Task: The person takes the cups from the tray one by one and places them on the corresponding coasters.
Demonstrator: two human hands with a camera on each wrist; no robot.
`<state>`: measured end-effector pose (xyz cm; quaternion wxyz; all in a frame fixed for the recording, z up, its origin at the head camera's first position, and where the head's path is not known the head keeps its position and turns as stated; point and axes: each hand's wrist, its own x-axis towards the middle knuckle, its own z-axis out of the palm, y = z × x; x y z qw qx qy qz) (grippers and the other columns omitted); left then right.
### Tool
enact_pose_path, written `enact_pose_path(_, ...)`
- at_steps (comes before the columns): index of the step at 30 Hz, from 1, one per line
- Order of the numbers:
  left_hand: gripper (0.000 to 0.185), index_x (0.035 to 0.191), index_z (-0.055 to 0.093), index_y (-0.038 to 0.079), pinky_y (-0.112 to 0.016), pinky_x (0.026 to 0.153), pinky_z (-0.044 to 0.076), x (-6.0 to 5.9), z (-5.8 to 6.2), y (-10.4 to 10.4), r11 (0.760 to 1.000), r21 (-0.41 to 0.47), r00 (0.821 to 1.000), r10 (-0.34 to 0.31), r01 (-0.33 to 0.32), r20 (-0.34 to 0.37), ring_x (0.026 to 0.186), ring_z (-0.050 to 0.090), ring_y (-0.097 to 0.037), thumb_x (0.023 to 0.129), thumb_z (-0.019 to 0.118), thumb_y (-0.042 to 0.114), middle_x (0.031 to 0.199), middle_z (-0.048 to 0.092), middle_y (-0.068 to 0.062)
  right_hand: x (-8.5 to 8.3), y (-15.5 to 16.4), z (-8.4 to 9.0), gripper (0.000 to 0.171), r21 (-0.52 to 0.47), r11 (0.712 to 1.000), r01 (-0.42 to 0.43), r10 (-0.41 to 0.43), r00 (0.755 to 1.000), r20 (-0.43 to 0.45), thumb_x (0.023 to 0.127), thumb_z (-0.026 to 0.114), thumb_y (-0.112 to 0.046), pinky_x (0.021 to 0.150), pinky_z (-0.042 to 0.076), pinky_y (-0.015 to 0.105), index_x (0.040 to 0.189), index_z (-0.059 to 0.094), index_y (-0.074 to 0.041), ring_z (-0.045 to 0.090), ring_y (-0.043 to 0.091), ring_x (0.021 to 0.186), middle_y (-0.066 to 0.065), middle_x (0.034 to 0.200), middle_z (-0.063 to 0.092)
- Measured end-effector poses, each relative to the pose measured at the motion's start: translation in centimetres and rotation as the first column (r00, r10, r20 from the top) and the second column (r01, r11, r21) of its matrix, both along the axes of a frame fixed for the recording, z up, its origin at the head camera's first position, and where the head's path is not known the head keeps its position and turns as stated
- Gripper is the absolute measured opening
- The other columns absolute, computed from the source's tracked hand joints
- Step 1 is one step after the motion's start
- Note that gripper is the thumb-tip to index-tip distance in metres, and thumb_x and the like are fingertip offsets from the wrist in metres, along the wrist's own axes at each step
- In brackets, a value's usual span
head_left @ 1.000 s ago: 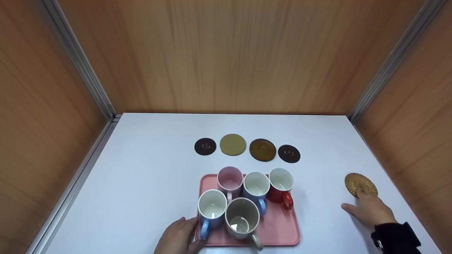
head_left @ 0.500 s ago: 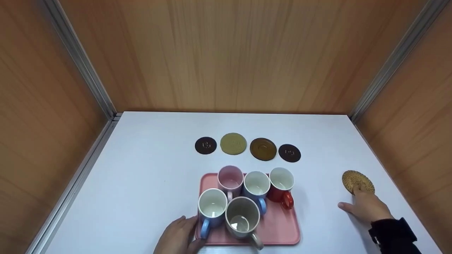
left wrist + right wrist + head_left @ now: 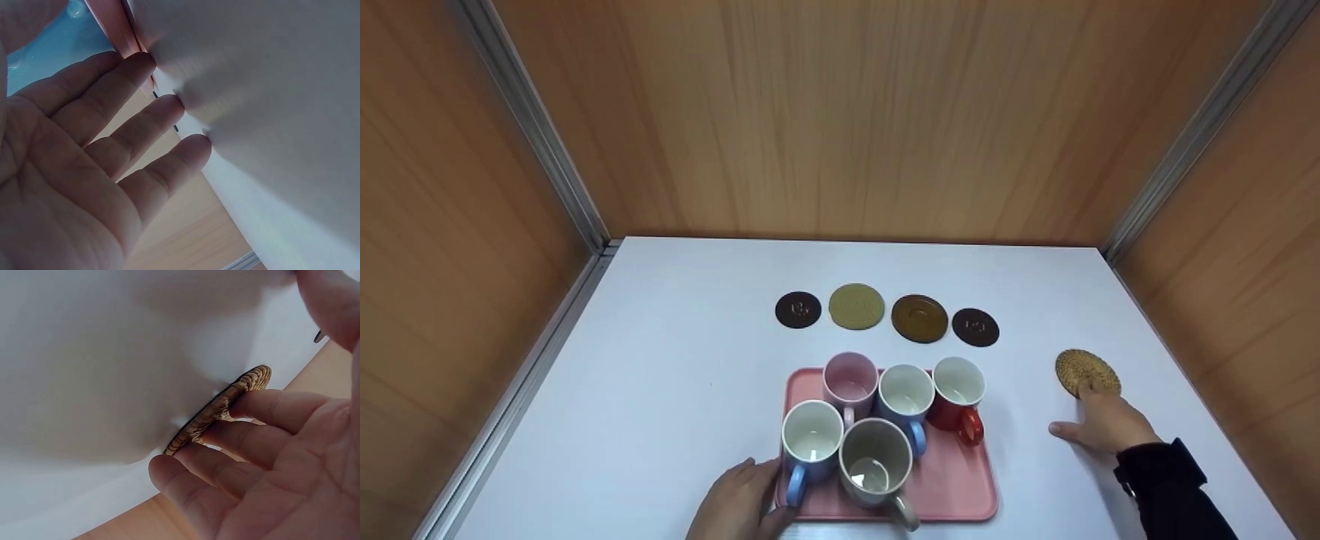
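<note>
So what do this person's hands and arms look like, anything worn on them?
The left hand and right hand are both bare, without gloves. A black sleeve covers the right arm down to the wrist, with a small shiny spot at the cuff, too small to identify. The left forearm is out of view.

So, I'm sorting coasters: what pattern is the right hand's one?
The coaster is woven, clearest in the right wrist view.

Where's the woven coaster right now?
In the head view, the woven coaster lies on the white table, right of the red mug, touched by the right hand.
</note>
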<state>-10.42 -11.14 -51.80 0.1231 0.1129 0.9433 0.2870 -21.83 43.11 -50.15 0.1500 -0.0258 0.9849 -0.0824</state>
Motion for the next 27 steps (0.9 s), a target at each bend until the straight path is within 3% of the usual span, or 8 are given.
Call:
enact_pose_path(7,0.065,0.132,0.06,0.007,-0.063,0.109,0.039,0.1,0.1,0.1,1.0,-0.001,0.999,-0.003,0.003,-0.037,0.123,0.06,-0.039,0.08,0.078,0.042,0.124,0.07,-0.009,-1.1,-1.4,0.0,0.12,-0.013,1.0,-0.008,0.008,1.0,-0.005,0.079,0.066,-0.072,0.103,0.037,0.071,0.143,0.028,0.022,0.029,0.065,0.133,0.048,0.146,0.024)
enact_pose_path(17,0.066,0.133,0.059,0.008,-0.064,0.109,0.038,0.1,0.1,0.0,1.0,0.003,1.0,-0.002,0.002,-0.021,0.124,0.059,-0.04,0.081,0.077,0.043,0.126,0.069,-0.009,-3.1,-2.4,0.1,0.117,-0.015,0.999,-0.051,0.051,0.998,-0.034,0.078,0.071,-0.066,0.105,0.038,0.068,0.143,0.029,0.022,0.033,0.063,0.132,0.047,0.145,0.03)
enact_pose_path(27,0.065,0.132,0.06,0.008,-0.064,0.109,0.038,0.2,0.0,0.1,1.0,0.004,1.0,0.018,-0.018,-0.013,0.125,0.059,-0.039,0.081,0.077,0.044,0.125,0.07,-0.008,-5.1,-3.0,0.1,0.127,-0.083,0.995,-0.054,0.058,0.997,0.05,0.075,0.075,-0.064,0.114,0.023,0.07,0.149,0.013,0.018,0.015,0.063,0.139,0.045,0.153,0.009)
